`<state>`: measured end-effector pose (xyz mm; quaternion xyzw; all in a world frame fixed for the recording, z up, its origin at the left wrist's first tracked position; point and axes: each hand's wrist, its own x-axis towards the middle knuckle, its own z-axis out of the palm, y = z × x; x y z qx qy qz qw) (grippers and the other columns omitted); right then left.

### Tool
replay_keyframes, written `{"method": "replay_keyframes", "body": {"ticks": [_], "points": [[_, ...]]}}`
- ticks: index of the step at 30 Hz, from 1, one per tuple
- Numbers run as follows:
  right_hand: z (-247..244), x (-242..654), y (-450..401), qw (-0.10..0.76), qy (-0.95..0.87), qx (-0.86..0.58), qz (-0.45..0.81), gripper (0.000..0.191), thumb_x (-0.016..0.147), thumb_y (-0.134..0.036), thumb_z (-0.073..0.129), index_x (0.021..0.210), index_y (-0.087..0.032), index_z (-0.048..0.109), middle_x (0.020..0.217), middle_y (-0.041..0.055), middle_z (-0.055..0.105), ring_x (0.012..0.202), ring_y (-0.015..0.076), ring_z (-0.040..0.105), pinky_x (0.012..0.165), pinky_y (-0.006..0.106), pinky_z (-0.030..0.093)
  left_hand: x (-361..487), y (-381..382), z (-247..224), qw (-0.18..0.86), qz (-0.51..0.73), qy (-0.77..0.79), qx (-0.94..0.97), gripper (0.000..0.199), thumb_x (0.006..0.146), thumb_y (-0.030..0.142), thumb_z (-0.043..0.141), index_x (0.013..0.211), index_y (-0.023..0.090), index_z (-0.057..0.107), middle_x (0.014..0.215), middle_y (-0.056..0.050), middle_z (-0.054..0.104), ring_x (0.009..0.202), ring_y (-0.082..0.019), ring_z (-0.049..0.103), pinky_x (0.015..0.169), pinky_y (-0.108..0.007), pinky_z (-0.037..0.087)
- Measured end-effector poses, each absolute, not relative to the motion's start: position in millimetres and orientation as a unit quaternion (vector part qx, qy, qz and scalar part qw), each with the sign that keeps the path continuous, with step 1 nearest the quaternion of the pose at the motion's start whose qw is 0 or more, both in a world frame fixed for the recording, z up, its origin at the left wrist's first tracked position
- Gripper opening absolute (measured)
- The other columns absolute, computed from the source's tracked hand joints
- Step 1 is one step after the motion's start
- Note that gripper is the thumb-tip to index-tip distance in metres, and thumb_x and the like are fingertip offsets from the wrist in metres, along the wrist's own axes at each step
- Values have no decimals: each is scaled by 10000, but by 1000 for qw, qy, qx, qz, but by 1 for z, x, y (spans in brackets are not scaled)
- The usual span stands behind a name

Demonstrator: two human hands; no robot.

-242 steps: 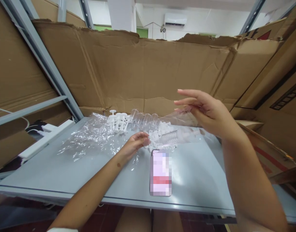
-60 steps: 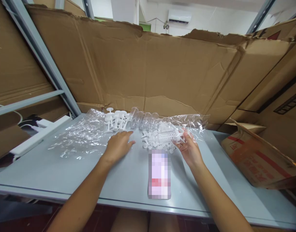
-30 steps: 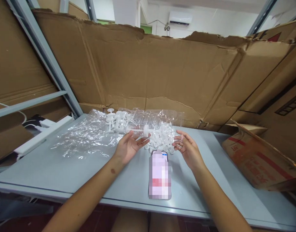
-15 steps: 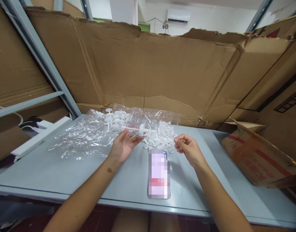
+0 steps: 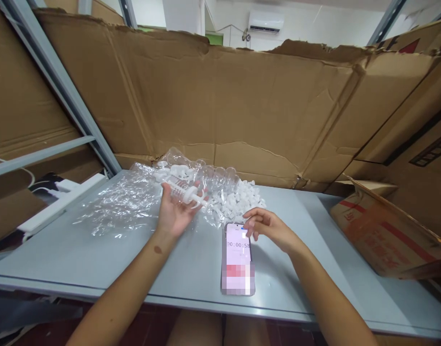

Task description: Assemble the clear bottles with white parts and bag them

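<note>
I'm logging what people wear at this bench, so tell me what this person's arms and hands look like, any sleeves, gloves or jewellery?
Both arms are bare from the picture's bottom edge to the fingers, with no sleeves in view. The left hand and right hand wear no gloves, and no rings, watch or bracelets show. The left forearm has a small dark spot near the wrist. The nails look short and unpainted, though they are too small to be sure.

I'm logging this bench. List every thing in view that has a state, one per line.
left hand: palm up, holding the syringe
syringe: assembled, lying across the left palm
right hand: empty, fingers over the phone's top edge
phone: flat on the table, screen lit, timer showing
plastic bag: crumpled, lying flat
white caps: loose in a heap
</note>
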<state>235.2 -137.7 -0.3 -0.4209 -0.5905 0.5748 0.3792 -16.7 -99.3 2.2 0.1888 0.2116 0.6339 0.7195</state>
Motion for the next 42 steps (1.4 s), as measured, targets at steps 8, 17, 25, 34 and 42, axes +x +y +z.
{"method": "replay_keyframes", "body": {"ticks": [8, 17, 25, 34, 42], "points": [[-18, 269, -123, 299, -715, -585, 240, 438, 673, -293, 667, 1103, -327, 596, 958, 28, 595, 685, 166, 569, 638, 295, 429, -24, -94, -1, 710, 629, 294, 118, 531, 747, 577, 509, 1078, 161, 506, 1056, -113, 634, 1022, -296, 589, 788, -444, 533], [-34, 252, -120, 193, -730, -621, 211, 442, 766, -289, 552, 1201, -289, 476, 1130, 52, 457, 649, 116, 554, 693, 272, 443, -19, -97, 0, 763, 553, 315, 113, 578, 794, 557, 451, 1194, 142, 413, 1057, -149, 631, 991, -311, 603, 711, -445, 549], [-42, 255, -114, 191, -753, -607, 168, 222, 777, -213, 523, 994, -206, 570, 1046, 66, 488, 625, 119, 543, 668, 264, 438, -15, -95, -6, 773, 541, 312, 116, 555, 803, 525, 464, 1234, 193, 353, 1115, -146, 600, 1012, -329, 589, 675, -438, 546], [-38, 254, -111, 206, -758, -597, 161, 109, 774, -169, 515, 788, -180, 623, 848, 51, 557, 669, 145, 540, 670, 258, 405, -14, -98, -3, 777, 534, 305, 136, 410, 809, 501, 466, 1028, 156, 498, 1086, -150, 610, 1019, -340, 582, 690, -455, 543], [-22, 259, -115, 236, -742, -594, 203, 136, 795, -208, 466, 788, -180, 599, 828, 32, 561, 477, 88, 523, 535, 240, 422, -12, -98, -5, 770, 537, 318, 130, 301, 818, 382, 512, 999, 144, 483, 1109, -162, 598, 1041, -345, 568, 779, -481, 520]]}}
